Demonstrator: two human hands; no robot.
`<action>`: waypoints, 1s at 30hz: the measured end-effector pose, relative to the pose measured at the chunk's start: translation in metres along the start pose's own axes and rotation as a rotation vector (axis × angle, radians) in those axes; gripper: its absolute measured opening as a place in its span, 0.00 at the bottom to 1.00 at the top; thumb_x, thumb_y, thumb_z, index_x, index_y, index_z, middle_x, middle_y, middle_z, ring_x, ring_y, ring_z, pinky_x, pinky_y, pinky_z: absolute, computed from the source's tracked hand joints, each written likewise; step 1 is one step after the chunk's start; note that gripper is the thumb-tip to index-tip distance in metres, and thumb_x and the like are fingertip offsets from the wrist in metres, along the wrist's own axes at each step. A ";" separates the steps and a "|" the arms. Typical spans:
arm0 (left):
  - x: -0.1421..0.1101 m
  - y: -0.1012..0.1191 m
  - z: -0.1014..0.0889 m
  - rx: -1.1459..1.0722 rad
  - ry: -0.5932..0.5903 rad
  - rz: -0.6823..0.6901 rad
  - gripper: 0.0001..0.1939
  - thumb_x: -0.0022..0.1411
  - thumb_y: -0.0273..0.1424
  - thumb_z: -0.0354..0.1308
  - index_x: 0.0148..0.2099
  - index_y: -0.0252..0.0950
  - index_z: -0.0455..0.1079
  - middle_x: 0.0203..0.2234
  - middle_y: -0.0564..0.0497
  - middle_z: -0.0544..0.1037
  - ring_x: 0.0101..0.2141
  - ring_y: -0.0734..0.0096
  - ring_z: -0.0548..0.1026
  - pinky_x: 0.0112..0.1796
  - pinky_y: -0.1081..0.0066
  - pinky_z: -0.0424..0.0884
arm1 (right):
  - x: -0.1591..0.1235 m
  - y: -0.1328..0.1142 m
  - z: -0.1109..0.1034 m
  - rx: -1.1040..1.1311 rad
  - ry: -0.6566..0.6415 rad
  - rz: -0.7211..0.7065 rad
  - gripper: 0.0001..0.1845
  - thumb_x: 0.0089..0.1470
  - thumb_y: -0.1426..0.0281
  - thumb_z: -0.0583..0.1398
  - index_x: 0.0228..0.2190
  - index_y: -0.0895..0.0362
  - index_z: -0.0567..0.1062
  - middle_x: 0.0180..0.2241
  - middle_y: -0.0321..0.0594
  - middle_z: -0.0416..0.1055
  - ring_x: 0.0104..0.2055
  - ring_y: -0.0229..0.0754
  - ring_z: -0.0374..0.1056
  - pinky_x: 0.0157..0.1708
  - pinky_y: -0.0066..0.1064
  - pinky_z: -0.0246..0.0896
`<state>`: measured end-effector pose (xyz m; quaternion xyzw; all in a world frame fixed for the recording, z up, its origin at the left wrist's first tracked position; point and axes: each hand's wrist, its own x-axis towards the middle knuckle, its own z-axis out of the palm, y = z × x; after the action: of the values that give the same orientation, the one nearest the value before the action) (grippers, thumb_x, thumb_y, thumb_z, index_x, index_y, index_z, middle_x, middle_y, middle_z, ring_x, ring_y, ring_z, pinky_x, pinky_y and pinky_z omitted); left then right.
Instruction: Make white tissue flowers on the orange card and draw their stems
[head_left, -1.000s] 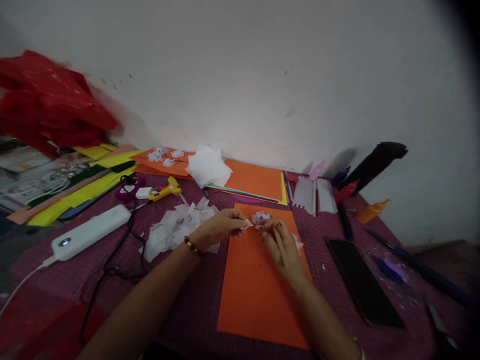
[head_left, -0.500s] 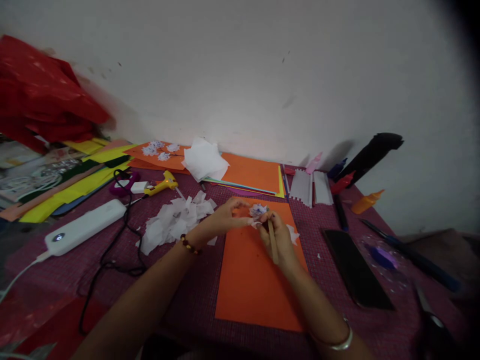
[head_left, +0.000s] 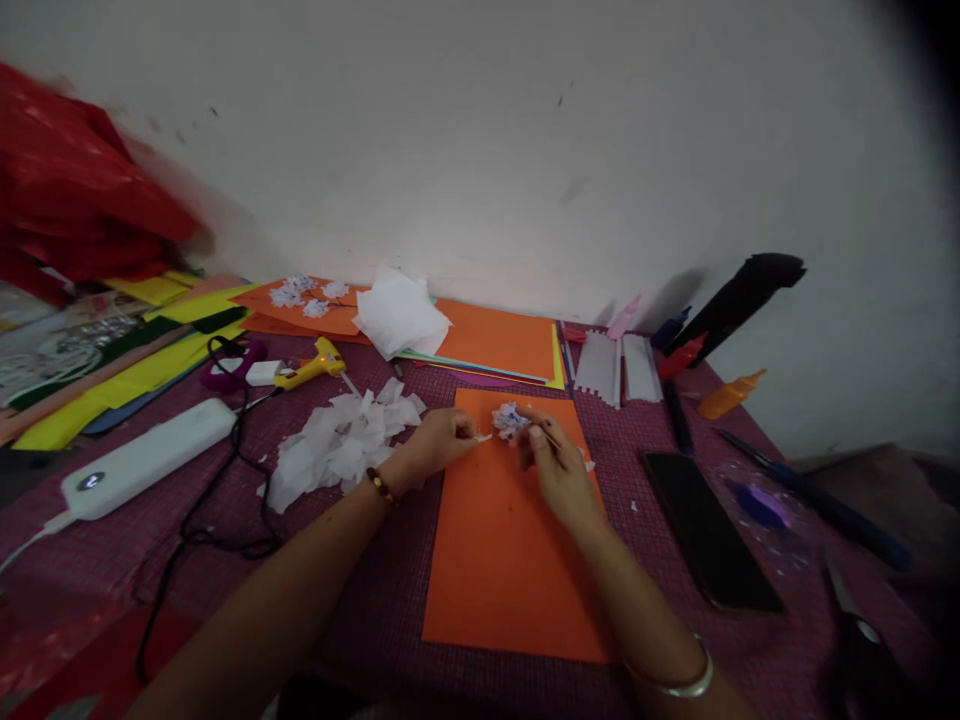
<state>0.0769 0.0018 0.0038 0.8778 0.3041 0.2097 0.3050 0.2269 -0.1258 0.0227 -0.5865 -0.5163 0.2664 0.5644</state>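
An orange paper sheet (head_left: pixel 510 540) lies on the maroon table in front of me. Over its far end my right hand (head_left: pixel 556 470) pinches a thin stick with a small white-and-blue paper flower (head_left: pixel 508 418) at its tip. My left hand (head_left: pixel 435 445), with a bead bracelet on the wrist, pinches a small white paper scrap (head_left: pixel 481 437) just left of the flower. A heap of white paper pieces (head_left: pixel 337 445) lies beside my left hand.
A yellow glue gun (head_left: pixel 309 364), a white power bank (head_left: pixel 139 458) and black cable lie at left. Stacked coloured sheets (head_left: pixel 502 345) and white tissue (head_left: pixel 399 312) sit by the wall. A black phone (head_left: pixel 705 530), markers, an orange bottle (head_left: pixel 727 396) and scissors (head_left: pixel 855 620) lie at right.
My right hand has turned the stick so the flower sits a little lower and further from me. My left hand now pinches a small white scrap beside it. The view has shifted slightly.
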 end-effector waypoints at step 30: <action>-0.006 -0.005 -0.007 -0.201 -0.231 0.027 0.08 0.54 0.30 0.57 0.26 0.32 0.69 0.21 0.53 0.73 0.23 0.76 0.68 0.25 0.77 0.60 | 0.028 0.019 0.023 -0.091 -0.057 0.114 0.08 0.52 0.64 0.53 0.27 0.55 0.65 0.24 0.34 0.65 0.28 0.40 0.63 0.31 0.31 0.58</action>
<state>0.0661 0.0038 0.0047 0.8652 0.2327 0.1409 0.4212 0.2213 -0.0886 0.0072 -0.6322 -0.5097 0.2908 0.5059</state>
